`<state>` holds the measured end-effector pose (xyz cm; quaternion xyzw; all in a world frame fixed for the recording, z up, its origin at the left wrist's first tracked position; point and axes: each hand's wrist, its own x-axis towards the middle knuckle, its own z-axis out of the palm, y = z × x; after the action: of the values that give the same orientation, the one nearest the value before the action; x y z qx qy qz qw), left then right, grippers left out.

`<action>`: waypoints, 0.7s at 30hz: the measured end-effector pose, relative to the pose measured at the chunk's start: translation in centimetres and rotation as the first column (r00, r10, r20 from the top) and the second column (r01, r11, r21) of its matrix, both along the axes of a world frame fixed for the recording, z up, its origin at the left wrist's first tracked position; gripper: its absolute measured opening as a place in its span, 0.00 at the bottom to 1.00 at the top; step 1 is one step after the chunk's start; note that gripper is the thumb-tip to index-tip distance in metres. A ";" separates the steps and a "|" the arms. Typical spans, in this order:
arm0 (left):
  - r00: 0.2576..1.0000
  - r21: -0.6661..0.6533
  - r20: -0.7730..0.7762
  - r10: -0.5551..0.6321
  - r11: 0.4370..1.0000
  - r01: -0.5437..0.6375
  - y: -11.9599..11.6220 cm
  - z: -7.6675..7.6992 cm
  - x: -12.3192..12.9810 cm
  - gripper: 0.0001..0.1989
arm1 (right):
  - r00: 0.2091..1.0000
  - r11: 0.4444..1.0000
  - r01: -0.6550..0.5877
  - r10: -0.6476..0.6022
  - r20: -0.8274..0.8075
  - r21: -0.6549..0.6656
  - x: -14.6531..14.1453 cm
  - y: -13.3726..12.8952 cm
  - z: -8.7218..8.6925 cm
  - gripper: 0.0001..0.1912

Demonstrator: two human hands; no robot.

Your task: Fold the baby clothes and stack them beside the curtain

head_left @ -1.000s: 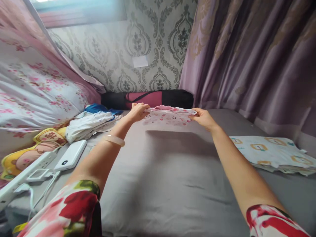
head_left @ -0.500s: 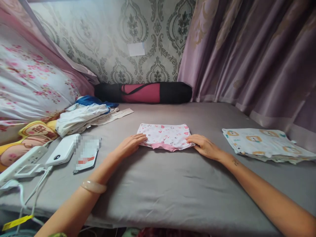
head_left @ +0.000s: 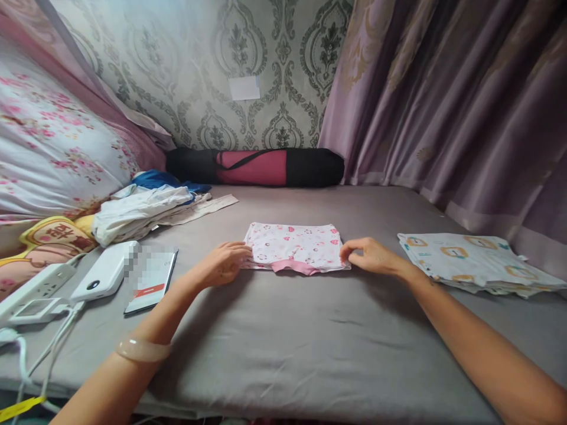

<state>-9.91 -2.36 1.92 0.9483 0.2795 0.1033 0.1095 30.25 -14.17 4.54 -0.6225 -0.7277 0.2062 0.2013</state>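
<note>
A folded white baby garment lies flat on the grey bed sheet, printed with pink hearts and small figures. A pink curved trim shows on its near side. At its left edge my left hand has its fingers bent and closed on the cloth. Thumb and index finger of my right hand pinch the near right corner. A pale bangle sits on my left forearm. To the right lies a folded white cloth stack with orange and teal prints, apart from my right hand.
At the left are a phone, a white power bank and a power strip with cables. Crumpled clothes lie behind them. A black and maroon roll bag rests along the wall. Purple curtains hang at the right.
Both hands have shifted from lying over the garment's sides to its outer edges, with fingers more bent. The garment stays in nearly the same place.
</note>
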 end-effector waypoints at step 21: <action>0.959 0.131 -0.111 0.263 0.960 -0.248 2.0 -3.6 15.4 0.25 | 0.935 0.999 0.038 -0.028 0.354 -0.021 -10.3 7.8 -4.9 0.33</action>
<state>5.46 -0.35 -1.73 0.9136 0.3996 0.0719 0.0219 19.94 -6.40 -0.32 -0.6644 -0.7384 0.0975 0.0619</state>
